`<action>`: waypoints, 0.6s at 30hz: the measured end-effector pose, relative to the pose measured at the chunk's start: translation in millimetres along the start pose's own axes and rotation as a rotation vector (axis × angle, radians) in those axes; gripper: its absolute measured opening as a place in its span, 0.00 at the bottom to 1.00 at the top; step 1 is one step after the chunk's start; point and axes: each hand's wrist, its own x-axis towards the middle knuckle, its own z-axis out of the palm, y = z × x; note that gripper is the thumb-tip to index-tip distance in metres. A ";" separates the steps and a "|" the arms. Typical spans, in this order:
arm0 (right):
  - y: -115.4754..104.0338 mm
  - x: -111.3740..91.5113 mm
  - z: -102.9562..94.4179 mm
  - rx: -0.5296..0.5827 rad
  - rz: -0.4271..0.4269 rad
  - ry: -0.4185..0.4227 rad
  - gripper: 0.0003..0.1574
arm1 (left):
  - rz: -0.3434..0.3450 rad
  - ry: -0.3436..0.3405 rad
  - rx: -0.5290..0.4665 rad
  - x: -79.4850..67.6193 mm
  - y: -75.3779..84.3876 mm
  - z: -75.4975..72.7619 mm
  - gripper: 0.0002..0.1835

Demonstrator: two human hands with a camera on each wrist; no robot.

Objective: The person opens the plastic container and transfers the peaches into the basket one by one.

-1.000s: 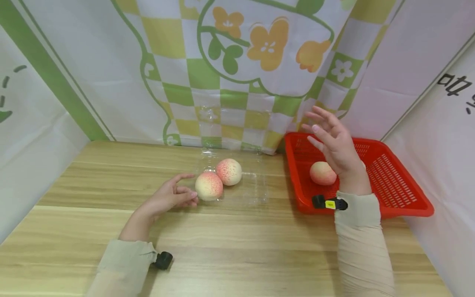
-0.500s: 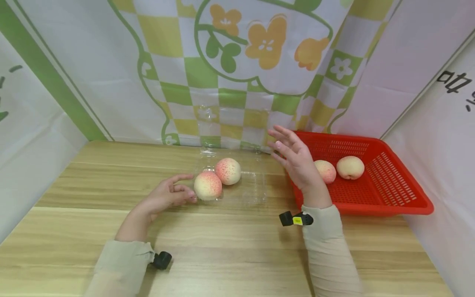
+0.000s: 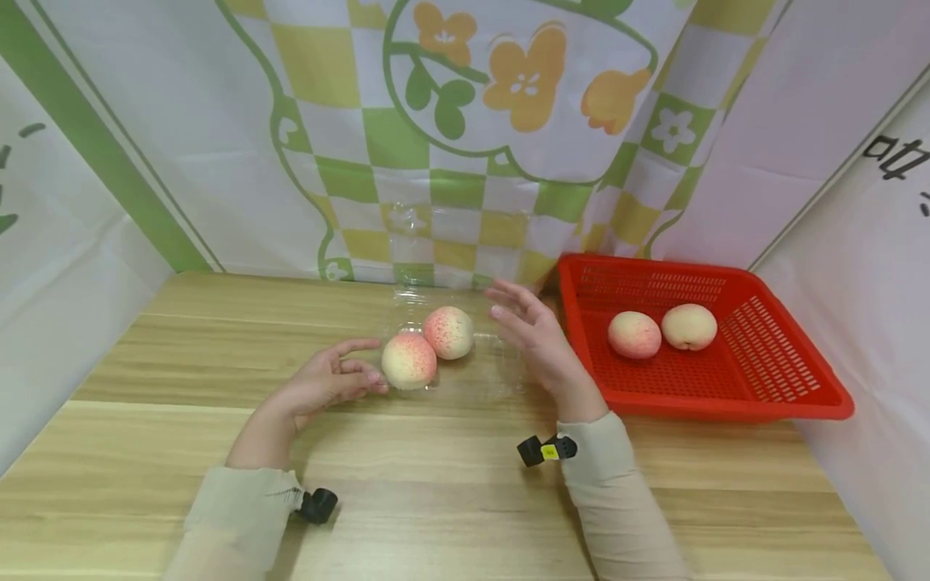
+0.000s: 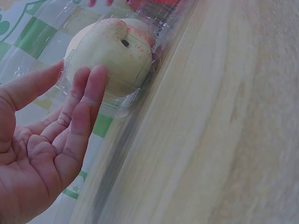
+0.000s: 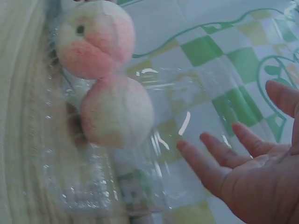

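Two pink-and-cream peaches sit against each other in a clear plastic clamshell box, whose lid stands up at the back. The nearer peach is at the box's left front, the farther peach just behind it. My left hand is at the left side of the box, fingers relaxed; in the left wrist view the fingertips are right at the clear wall beside a peach. My right hand hovers at the box's right side, fingers spread, holding nothing.
A red plastic basket stands at the right with a pinkish peach and a paler peach in it. A patterned cloth hangs behind the wooden table. White walls flank both sides.
My right hand has moved left and down, from over the red basket to the right side of the clear box. The left hand and the peaches have stayed in place.
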 end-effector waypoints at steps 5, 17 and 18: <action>9.9 8.1 8.3 -0.072 0.064 0.022 0.35 | -0.007 -0.004 -0.009 -0.6 0.1 -0.2 0.41; 28.5 20.5 25.5 -0.195 0.153 -0.009 0.45 | 0.004 0.002 0.016 -1.0 0.6 0.3 0.41; 30.1 21.9 26.8 -0.196 0.151 -0.014 0.46 | 0.007 0.004 0.022 -1.0 0.3 0.3 0.41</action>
